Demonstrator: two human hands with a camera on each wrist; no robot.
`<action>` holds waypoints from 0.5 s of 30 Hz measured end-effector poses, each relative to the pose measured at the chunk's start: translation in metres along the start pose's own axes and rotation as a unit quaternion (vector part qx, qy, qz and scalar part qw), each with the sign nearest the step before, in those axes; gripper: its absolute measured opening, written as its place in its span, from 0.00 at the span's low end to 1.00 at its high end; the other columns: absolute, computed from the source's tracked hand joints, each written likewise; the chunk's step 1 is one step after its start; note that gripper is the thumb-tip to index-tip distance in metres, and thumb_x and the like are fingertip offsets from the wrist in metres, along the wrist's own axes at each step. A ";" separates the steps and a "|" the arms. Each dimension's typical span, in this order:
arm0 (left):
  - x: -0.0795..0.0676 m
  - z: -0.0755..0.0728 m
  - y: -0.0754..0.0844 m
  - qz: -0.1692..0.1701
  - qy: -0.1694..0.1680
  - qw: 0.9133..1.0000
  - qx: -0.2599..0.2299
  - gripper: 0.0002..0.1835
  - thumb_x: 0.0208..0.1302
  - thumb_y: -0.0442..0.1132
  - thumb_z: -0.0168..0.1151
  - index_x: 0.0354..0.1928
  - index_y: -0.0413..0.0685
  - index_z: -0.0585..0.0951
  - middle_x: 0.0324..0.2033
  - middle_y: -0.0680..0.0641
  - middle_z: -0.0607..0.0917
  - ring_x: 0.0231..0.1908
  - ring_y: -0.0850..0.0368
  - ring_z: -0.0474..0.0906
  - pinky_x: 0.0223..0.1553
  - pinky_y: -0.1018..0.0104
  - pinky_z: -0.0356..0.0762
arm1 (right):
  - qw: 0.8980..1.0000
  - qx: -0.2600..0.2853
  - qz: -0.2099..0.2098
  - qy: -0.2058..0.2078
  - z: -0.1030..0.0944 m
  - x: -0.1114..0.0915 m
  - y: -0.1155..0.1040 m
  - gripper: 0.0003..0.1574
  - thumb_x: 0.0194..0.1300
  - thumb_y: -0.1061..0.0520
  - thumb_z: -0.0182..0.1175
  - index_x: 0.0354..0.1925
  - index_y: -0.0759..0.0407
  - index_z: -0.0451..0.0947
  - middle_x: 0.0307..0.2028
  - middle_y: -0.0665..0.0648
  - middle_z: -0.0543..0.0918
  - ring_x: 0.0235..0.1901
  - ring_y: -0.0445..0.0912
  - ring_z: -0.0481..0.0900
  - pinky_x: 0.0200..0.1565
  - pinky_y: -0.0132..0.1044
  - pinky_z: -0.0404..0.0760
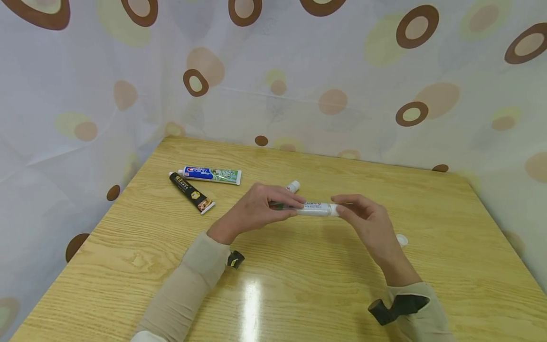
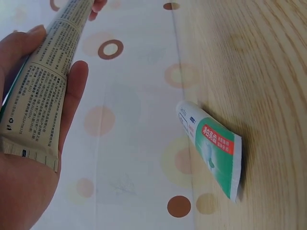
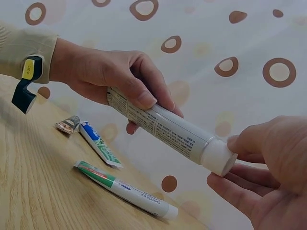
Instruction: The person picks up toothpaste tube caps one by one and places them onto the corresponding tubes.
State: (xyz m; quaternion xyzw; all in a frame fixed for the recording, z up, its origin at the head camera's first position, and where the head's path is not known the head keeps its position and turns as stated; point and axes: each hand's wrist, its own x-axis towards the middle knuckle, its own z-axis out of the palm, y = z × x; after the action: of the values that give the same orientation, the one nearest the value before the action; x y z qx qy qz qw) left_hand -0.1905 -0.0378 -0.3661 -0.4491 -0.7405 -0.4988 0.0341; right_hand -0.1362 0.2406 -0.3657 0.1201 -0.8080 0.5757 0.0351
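My left hand [image 1: 258, 209] grips a white toothpaste tube [image 3: 160, 127] around its body, above the table. The tube lies nearly level, with its flat crimped end against my left palm in the left wrist view. At its other end is a white cap [image 3: 218, 157], pinched between the thumb and fingers of my right hand [image 1: 372, 228]. Behind the held tube, a green-and-white toothpaste tube [image 3: 129, 190] lies on the table; in the head view my left hand hides most of it.
A blue-and-green toothpaste tube [image 1: 211, 175] and a black one [image 1: 188, 191] lie close together at the back left of the wooden table [image 1: 307, 289]. One small white round piece [image 1: 401, 240] rests beside my right wrist. Patterned cloth [image 1: 256, 109] hangs behind the table.
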 end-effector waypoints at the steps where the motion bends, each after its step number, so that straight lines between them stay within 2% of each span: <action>1: 0.000 0.000 0.000 0.001 0.001 1.000 0.001 0.10 0.60 0.33 0.70 0.45 0.47 0.90 0.48 0.49 0.89 0.50 0.61 0.84 0.37 0.71 0.84 | 1.000 -0.003 0.003 -0.002 0.000 0.000 0.000 0.21 0.72 0.53 0.59 0.57 0.63 0.78 0.54 0.52 0.83 0.49 0.38 0.81 0.50 0.26 0.80; 5: -0.001 -0.001 0.000 -0.003 0.004 1.000 -0.003 0.11 0.60 0.33 0.70 0.45 0.47 0.89 0.49 0.49 0.89 0.52 0.59 0.84 0.39 0.70 0.84 | 1.000 -0.007 0.012 -0.019 -0.001 0.000 -0.001 0.22 0.71 0.52 0.61 0.58 0.61 0.78 0.50 0.48 0.84 0.49 0.38 0.83 0.50 0.28 0.81; 10: 0.000 -0.002 0.001 -0.004 0.007 1.000 -0.005 0.10 0.60 0.33 0.70 0.44 0.48 0.90 0.48 0.50 0.89 0.53 0.59 0.83 0.39 0.70 0.84 | 0.999 0.010 0.004 -0.041 -0.003 0.000 -0.001 0.24 0.72 0.55 0.59 0.61 0.65 0.75 0.50 0.48 0.85 0.47 0.40 0.85 0.52 0.29 0.81; 15: 0.000 -0.002 0.001 -0.006 0.003 1.000 -0.007 0.10 0.61 0.35 0.70 0.44 0.48 0.90 0.48 0.49 0.89 0.53 0.60 0.83 0.39 0.70 0.84 | 1.000 0.004 0.010 -0.028 -0.003 0.000 0.001 0.23 0.72 0.53 0.59 0.60 0.63 0.75 0.51 0.48 0.84 0.47 0.39 0.84 0.51 0.29 0.81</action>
State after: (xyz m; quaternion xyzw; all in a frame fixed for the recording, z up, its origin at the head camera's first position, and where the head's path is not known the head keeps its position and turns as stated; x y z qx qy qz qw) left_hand -0.1909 -0.0388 -0.3648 -0.4430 -0.7398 -0.5055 0.0305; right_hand -0.1366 0.2438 -0.3653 0.1287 -0.8077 0.5754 0.0060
